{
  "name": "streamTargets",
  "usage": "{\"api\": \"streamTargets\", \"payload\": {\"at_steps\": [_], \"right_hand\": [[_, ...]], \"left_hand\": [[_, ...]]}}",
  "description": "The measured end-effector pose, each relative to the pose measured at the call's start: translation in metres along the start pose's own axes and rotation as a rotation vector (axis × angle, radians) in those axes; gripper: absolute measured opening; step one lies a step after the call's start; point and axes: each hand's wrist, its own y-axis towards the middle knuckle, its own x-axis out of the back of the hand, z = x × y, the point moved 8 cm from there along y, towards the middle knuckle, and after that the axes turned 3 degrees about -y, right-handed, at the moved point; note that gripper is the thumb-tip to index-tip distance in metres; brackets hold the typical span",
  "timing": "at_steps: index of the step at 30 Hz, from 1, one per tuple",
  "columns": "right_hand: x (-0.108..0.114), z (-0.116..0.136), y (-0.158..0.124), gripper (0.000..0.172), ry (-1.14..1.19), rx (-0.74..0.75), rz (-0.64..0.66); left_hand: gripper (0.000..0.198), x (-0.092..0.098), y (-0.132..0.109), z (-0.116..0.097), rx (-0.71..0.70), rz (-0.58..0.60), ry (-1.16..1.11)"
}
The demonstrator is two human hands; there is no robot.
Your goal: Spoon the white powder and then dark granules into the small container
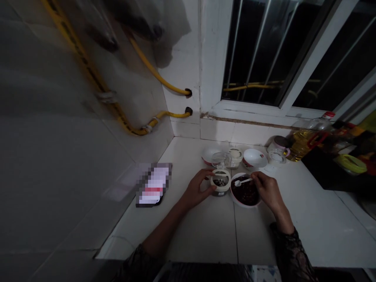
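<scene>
My left hand (200, 187) grips a small round seasoning jar (221, 190) with a cream rim, its clear lid (222, 159) flipped up at the back. Dark bits show inside the jar. Between the thumb and fingers of my right hand (268, 189) is a small white spoon (242, 181), its bowl end over a white bowl (243, 203). Dark reddish-brown sauce (246, 193) fills much of that bowl, which stands just right of the jar. Whether the spoon touches the sauce, I cannot tell.
Behind stand a second seasoning jar (235, 156), a white bowl (255, 158), another bowl (208, 153) and a lidded glass jar (277, 148). An oil bottle (302, 143) is at the right. A phone (154, 186) lies left. Yellow pipes (173, 114) run along the wall.
</scene>
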Motion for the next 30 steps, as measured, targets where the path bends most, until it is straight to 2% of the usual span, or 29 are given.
{"api": "streamTargets", "payload": {"at_steps": [2,4,11,16,24,30], "right_hand": [[-0.012,0.004,-0.001,0.035,0.039,-0.01,0.083],[-0.015,0.004,-0.001,0.036,0.103,-0.049,0.108],[-0.002,-0.023,0.001,0.033,0.363,-0.307,0.088],[0.0,-0.029,0.001,0.033,0.49,-0.395,0.079],[0.002,-0.03,0.001,0.034,0.546,-0.419,0.068],[0.003,-0.015,0.001,0.038,0.648,-0.372,-0.02]], "left_hand": [[0.031,0.0,0.0,0.0,0.003,-0.003,0.004],[0.031,0.0,0.0,0.0,0.004,0.001,0.005],[0.029,0.0,0.0,-0.001,-0.003,0.006,0.017],[0.031,0.0,0.0,-0.001,0.007,0.008,0.016],[0.03,-0.001,0.0,-0.002,-0.009,0.007,0.016],[0.031,-0.001,0.0,-0.001,-0.009,0.001,0.005]]}}
